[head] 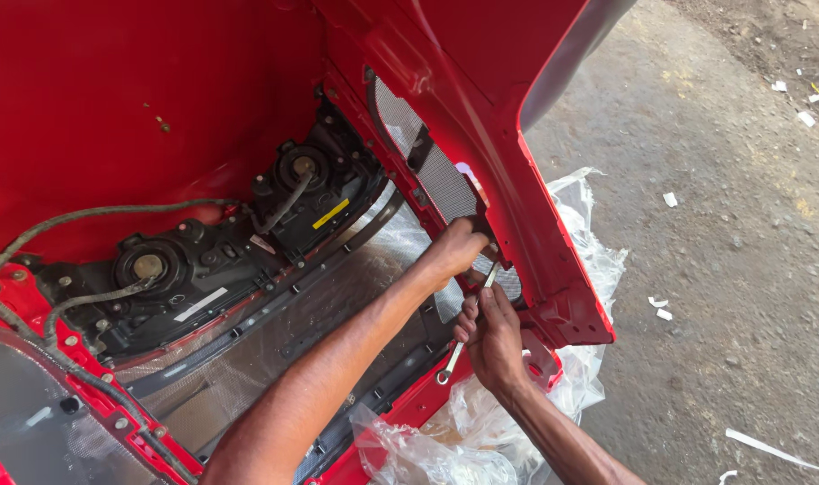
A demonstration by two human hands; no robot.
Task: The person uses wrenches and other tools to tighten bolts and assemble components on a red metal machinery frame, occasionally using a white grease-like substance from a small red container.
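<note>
Both hands close together, curled

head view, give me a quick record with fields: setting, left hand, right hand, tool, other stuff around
setting: inside of a red bumper panel lying on gravel ground
left hand: left hand pressed on the mesh grille
right hand: right hand grips a spanner
tool: slim metal spanner, ring end lowest
other: black headlamp housing, grey cable, clear plastic sheet

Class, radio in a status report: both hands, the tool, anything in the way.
Left hand pressed on mesh grille inside red bumper. Right hand grips spanner, head up at the grille bracket. Plastic sheet bunched under the wrist.
</note>
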